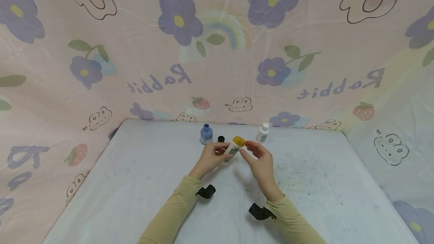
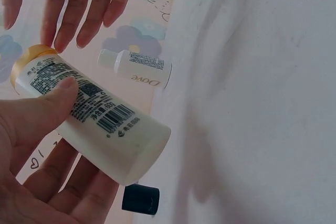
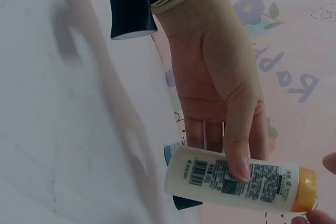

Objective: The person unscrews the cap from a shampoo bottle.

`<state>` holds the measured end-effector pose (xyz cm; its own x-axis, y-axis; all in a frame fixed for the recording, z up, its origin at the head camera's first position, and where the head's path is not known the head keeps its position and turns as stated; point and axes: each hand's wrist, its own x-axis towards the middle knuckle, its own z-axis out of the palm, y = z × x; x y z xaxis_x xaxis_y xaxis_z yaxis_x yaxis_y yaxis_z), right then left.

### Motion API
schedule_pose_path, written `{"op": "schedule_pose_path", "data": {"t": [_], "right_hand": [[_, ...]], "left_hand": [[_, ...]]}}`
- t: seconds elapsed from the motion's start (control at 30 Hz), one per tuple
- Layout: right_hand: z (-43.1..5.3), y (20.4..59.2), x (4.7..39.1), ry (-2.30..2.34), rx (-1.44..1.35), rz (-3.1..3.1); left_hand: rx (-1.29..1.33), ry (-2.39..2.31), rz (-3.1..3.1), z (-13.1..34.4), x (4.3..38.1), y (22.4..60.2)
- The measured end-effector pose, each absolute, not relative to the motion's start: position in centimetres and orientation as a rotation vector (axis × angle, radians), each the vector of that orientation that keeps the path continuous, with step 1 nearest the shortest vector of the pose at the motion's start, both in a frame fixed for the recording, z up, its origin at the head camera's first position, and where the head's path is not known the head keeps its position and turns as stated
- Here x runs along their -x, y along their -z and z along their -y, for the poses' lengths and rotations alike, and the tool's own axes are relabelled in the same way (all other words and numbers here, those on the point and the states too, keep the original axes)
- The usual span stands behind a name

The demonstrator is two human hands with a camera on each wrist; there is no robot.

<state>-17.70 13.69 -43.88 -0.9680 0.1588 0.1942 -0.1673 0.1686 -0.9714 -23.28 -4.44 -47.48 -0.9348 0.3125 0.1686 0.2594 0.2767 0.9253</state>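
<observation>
My left hand (image 1: pixel 211 158) holds a white squeeze bottle (image 2: pixel 100 114) with a yellow cap (image 1: pixel 239 141), its thumb across the printed label. The bottle tilts, cap end up and toward the right. My right hand (image 1: pixel 260 161) is at the cap; in the left wrist view a fingertip touches the cap's edge, the fingers are fairly straight and the thumb stands apart. Only the right hand's fingertips (image 3: pixel 315 217) show in the right wrist view. Behind the hands stand a blue bottle (image 1: pixel 206 135) and a small dark-topped item (image 1: pixel 221 139), partly hidden by the left hand.
A small white Dove bottle (image 1: pixel 262 134) stands at the back right of the white table (image 1: pixel 135 183). Patterned cloth walls (image 1: pixel 217 55) rise behind and at both sides. Black wrist cameras (image 1: pixel 261 211) sit below the hands.
</observation>
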Motion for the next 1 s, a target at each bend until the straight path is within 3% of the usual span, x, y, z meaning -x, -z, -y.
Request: {"op": "schedule_pose_path", "data": {"t": [0.27,0.6,1.0], "right_hand": [[-14.0,45.7,18.5,-1.864,-0.005,2.186],[-13.8,45.8,18.9,-1.846,0.011,2.181],[-13.4,45.9,19.5,-1.825,0.047,2.131]], "left_hand": [[-0.58,-1.812,-2.416,4.3,23.1,47.5],[-0.625,-1.82,-2.393,4.1,21.0,44.2],[-0.645,-1.819,-2.366,4.0,21.1,44.4]]}}
